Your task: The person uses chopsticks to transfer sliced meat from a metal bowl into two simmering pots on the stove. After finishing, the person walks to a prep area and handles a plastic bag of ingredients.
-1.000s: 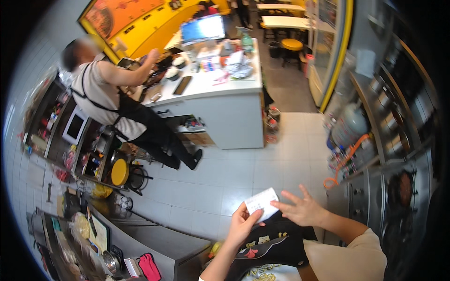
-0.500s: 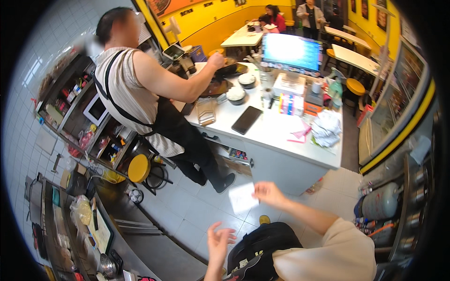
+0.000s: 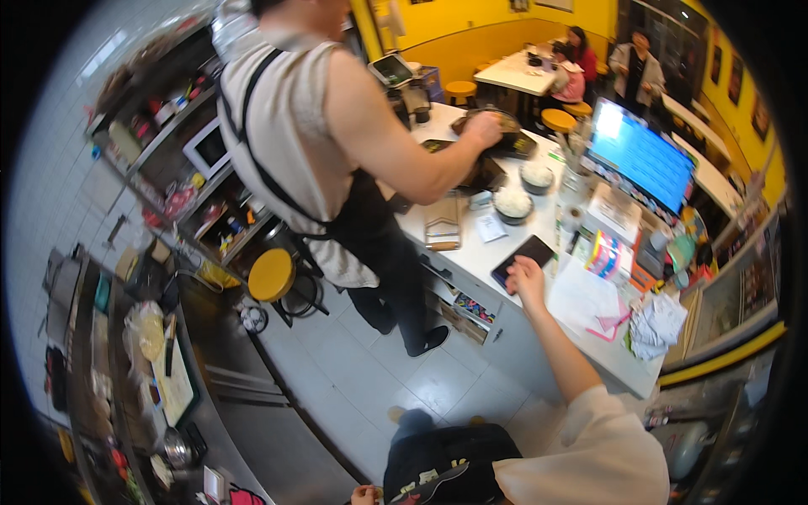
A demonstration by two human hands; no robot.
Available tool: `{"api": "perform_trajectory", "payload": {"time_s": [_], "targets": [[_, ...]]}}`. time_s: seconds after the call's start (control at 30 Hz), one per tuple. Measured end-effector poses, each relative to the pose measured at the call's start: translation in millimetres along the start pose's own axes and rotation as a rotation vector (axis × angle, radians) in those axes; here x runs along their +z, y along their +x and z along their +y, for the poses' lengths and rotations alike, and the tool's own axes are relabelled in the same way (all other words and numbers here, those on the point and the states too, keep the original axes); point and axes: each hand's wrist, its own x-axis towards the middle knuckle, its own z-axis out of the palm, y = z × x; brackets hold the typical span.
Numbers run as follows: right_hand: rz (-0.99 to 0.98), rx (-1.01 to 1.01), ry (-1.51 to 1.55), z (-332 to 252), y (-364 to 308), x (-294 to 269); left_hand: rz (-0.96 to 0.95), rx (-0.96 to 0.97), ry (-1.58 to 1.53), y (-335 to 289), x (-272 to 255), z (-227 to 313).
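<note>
Right hand (image 3: 525,278) reaching onto the white counter (image 3: 471,261), landing on the dark phone-like slab (image 3: 523,252)

So the arm is stretched out from the lower right, and the hand is resting on the near end of that flat black device lying on the counter's edge, just beside a small paper slip (image 3: 491,227) and near a bowl of rice (image 3: 512,203). Fingers look loosely curled over it, not clamped, so I'd call it a touch rather than a proper hold. Left hand (image 3: 365,494) is barely visible at the bottom edge by the dark clothing; can't tell if it's open or closed. A co-worker in an apron (image 3: 362,210) is busy at the far side of the counter. Looks like the picking-up stage; next would need the fingers closing around the slab's edges.
</note>
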Motion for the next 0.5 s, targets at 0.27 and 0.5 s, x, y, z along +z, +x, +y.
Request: {"api": "perform_trajectory", "payload": {"time_s": [0.27,0.5], "targets": [[-0.82,0.333,-0.318,112,-159,9,-0.613,0.061,-0.349,57,2,6],[-1.089,0.518,-0.838,277,-175,119,-0.396,0.212,-0.285,103,-92,-20]]}}
